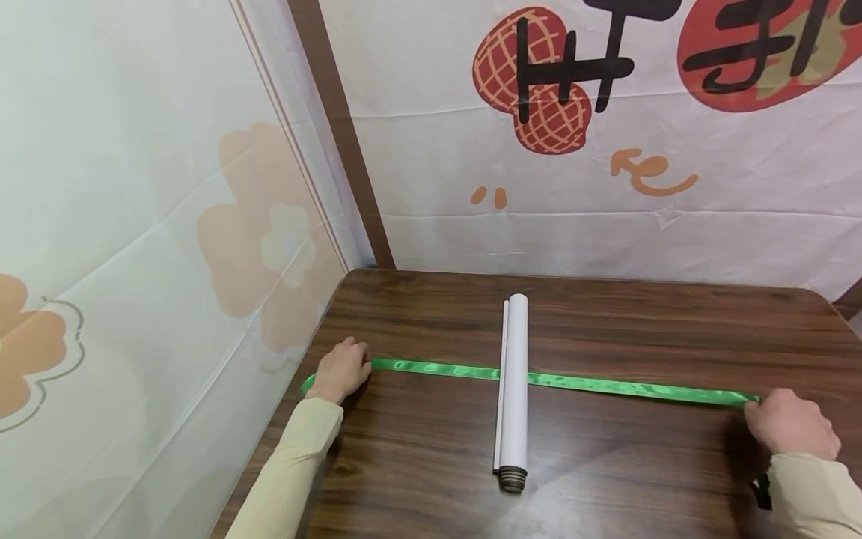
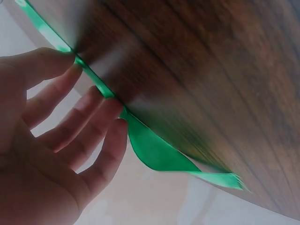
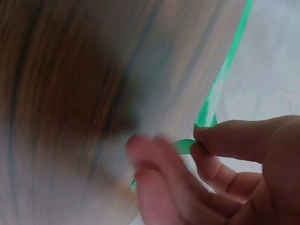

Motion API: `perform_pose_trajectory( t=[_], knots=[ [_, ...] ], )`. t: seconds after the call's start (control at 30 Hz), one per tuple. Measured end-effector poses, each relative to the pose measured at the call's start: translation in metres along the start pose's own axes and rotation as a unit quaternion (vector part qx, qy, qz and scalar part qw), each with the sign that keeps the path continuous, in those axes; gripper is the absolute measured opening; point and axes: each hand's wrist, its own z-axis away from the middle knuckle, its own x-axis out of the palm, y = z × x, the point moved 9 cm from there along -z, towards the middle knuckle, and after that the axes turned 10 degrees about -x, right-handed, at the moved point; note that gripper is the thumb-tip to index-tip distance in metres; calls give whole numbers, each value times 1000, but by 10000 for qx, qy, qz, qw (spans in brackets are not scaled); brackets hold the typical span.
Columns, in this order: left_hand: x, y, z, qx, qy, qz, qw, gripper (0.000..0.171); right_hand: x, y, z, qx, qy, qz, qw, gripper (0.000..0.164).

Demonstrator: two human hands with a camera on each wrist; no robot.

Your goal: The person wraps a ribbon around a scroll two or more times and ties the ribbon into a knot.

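A shiny green ribbon (image 1: 626, 387) stretches across the wooden table, passing beneath a white roll (image 1: 515, 374) that lies lengthwise over its middle. My left hand (image 1: 344, 369) pinches the ribbon near its left end, thumb and index fingertips meeting on it in the left wrist view. Past those fingers, a loose twisted tail (image 2: 157, 147) ends in a frayed edge. At the other side my right hand (image 1: 795, 424) pinches the ribbon between thumb (image 3: 234, 136) and index finger. Its other fingers curl in front of the ribbon's short end, partly hiding it.
The roll shows a dark striped layer at its near end, with a thin white edge strip along its left side. Printed white cloth walls (image 1: 431, 232) stand behind the table (image 1: 417, 457) and along its left side.
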Motion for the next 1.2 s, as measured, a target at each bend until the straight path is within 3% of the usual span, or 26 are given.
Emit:
perform_pose_trajectory(
  t=[0.23,0.37,0.5,0.6,0.73,0.77,0.87,0.97,1.0,1.03,1.1,1.2],
  knots=[
    [-7,-6,6,10,50,95,9999,15,-16,4,7,-60,515,-248,9983,40],
    [-6,-10,7,-15,-15,57,10000,24,-28,3,6,-357,921,-805,9918,39],
    [-2,-14,7,-61,-65,-139,9999,27,-35,1,4,-353,1209,-1872,9742,34],
    [0,-16,8,-154,-122,-183,9996,28,-38,-5,2,-229,1382,-2685,9530,33],
    [4,-20,8,-291,-220,-121,9993,32,-47,-19,1,-513,1581,-3655,9158,32],
    [5,-21,7,-325,-238,-105,9991,33,-50,-23,1,-646,1615,-4060,8972,31],
    [7,-25,7,-453,-355,-32,9983,37,-59,-36,2,-1015,1719,-5256,8270,27],
    [8,-26,8,-520,-406,25,9978,39,-68,-53,7,-1443,1792,-6410,7323,23],
    [7,-24,8,-515,-413,26,9978,40,-70,-60,10,-1553,1813,-6577,7145,20],
    [6,-22,9,-507,-403,26,9979,40,-74,-68,13,-1697,1827,-6621,7067,19],
    [5,-14,9,-430,-379,-17,9984,40,-77,-88,18,-2058,1704,-6809,6819,15],
    [2,3,8,-260,-342,-45,9991,43,-75,-118,22,-2380,1550,-6735,6824,12]
  ],
)
